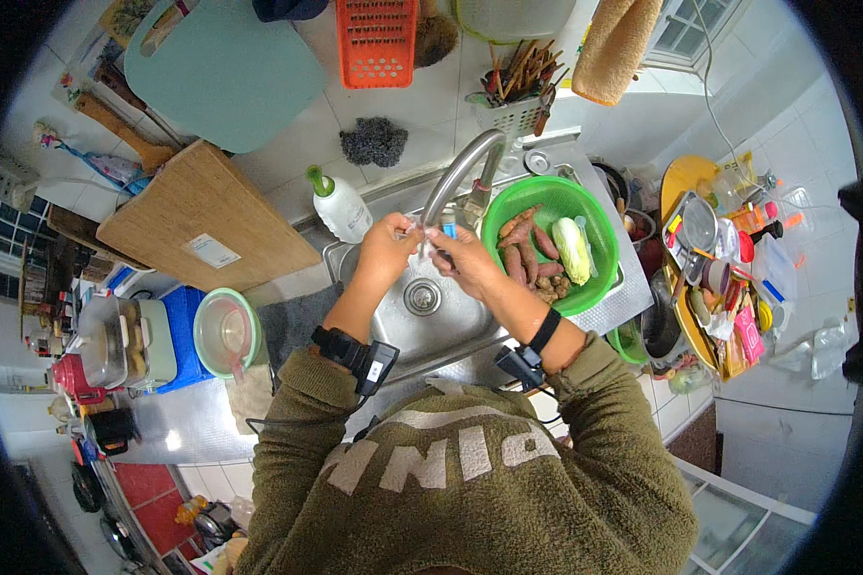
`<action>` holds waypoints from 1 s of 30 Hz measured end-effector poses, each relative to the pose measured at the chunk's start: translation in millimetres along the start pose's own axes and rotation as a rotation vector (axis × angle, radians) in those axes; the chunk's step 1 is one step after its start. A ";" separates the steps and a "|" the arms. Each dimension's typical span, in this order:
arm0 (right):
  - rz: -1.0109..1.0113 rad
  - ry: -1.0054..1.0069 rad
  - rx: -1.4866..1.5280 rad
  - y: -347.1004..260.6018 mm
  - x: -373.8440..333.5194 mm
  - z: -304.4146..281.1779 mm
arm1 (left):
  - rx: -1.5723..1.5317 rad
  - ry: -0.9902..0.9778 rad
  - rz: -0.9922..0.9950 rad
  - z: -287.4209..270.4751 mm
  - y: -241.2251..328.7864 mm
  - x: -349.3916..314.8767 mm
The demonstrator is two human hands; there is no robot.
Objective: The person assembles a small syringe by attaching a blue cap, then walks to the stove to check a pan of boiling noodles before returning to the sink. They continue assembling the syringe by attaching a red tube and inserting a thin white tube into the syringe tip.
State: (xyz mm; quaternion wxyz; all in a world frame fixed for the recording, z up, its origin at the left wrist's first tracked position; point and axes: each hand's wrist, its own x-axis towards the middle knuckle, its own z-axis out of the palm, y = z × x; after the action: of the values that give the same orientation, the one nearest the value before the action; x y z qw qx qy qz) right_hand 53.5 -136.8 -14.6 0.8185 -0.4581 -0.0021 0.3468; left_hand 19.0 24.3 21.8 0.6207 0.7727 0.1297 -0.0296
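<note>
Both my hands are close together over the stainless steel sink (pixel 388 331), just below the curved metal faucet (pixel 458 171). My left hand (pixel 385 249) has its fingers bent inward, almost touching those of my right hand (pixel 467 264). The fingers of both are pinched together, and whatever lies between them is too small or hidden to name. Right of my right hand stands a green plastic basket (pixel 609 251). In it lie reddish sweet potatoes (pixel 515 261), a pale napa cabbage (pixel 572 247) and several small brown lumpy roots (pixel 549 287).
A white pump bottle with a green top (pixel 341 210) stands behind the sink. At left are a leaning wooden board (pixel 192 216) and a pale green basin (pixel 201 335). A utensil holder (pixel 516 117) sits behind the basket; a crowded tray (pixel 690 316) is far right.
</note>
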 end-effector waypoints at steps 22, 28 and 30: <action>-0.018 0.041 0.154 -15.8 -6.5 13.8 | -0.071 0.037 0.109 4.2 4.7 -4.1; -0.082 0.076 0.055 -11.5 -12.7 20.8 | -0.088 0.008 0.069 3.1 -3.4 -4.6; -0.107 0.058 0.048 -10.6 -17.0 25.2 | -0.044 0.058 0.182 2.1 -4.0 -5.1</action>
State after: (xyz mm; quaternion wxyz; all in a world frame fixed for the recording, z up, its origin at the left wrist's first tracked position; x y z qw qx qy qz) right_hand 38.5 -131.1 13.3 0.8463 -0.4475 0.0052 0.2891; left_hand 13.4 22.2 18.6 0.6335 0.7681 0.0774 0.0520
